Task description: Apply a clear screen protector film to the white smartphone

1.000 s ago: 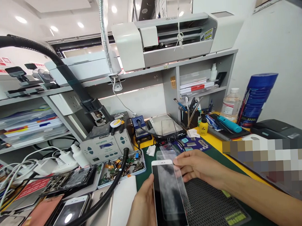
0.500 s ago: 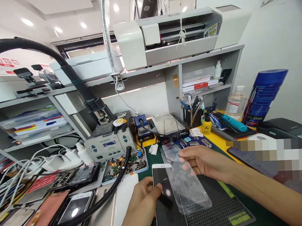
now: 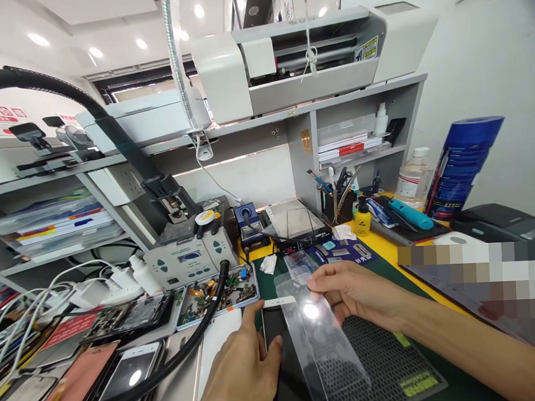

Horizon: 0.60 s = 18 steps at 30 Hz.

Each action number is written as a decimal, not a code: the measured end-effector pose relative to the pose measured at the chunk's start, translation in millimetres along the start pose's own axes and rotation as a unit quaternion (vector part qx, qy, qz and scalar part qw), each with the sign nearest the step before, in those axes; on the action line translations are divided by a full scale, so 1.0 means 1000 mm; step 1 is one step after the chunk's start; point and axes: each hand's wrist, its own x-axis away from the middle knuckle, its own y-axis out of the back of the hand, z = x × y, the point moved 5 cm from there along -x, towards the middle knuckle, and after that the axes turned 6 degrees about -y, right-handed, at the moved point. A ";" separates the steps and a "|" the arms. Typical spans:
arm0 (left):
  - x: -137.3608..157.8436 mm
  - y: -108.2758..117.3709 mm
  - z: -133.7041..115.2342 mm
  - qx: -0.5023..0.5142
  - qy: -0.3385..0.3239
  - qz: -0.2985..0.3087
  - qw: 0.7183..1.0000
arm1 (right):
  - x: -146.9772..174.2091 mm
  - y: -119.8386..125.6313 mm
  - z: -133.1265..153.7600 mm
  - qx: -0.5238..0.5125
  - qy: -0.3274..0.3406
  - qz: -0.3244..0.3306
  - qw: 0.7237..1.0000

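My left hand (image 3: 245, 364) holds a white-framed smartphone (image 3: 295, 373) at its left side. The thumb rests over the dark screen, and the index finger reaches up to the phone's top left corner. Pinched at its upper right edge by my right hand (image 3: 360, 294) is a clear, phone-shaped plastic sheet (image 3: 340, 354). It is tilted and overlaps the phone's right side, with a bright reflection near its top. I cannot tell whether the sheet touches the screen. Under it lies a black perforated mat (image 3: 385, 361).
Behind my hands are a parts tray (image 3: 218, 294), a grey control unit (image 3: 190, 260) and a pen holder (image 3: 336, 204). A black hose (image 3: 189, 351) arcs across the left, over several phones (image 3: 133, 372). A yellow bottle (image 3: 361, 220) stands right of centre.
My left index finger has stretched up to the phone's top corner. The clear sheet has shifted slightly down and left with my right hand, and now catches a bright reflection.
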 end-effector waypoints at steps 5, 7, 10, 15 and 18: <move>0.000 0.014 -0.007 -0.081 -0.036 0.006 0.996 | 0.003 -0.007 -0.001 0.012 -0.001 0.017 1.000; 0.000 0.021 -0.012 -0.019 -0.050 -0.008 0.999 | 0.005 -0.010 -0.002 0.014 0.000 0.029 0.999; -0.001 0.019 -0.018 0.210 -0.009 0.014 0.978 | 0.008 -0.014 -0.003 0.007 0.004 0.050 0.999; 0.005 0.002 -0.034 0.448 0.052 0.048 0.891 | 0.010 -0.019 -0.001 0.024 0.021 0.043 0.999; 0.008 0.001 -0.038 0.471 0.051 0.010 0.880 | 0.011 -0.017 0.002 0.099 0.071 -0.029 0.992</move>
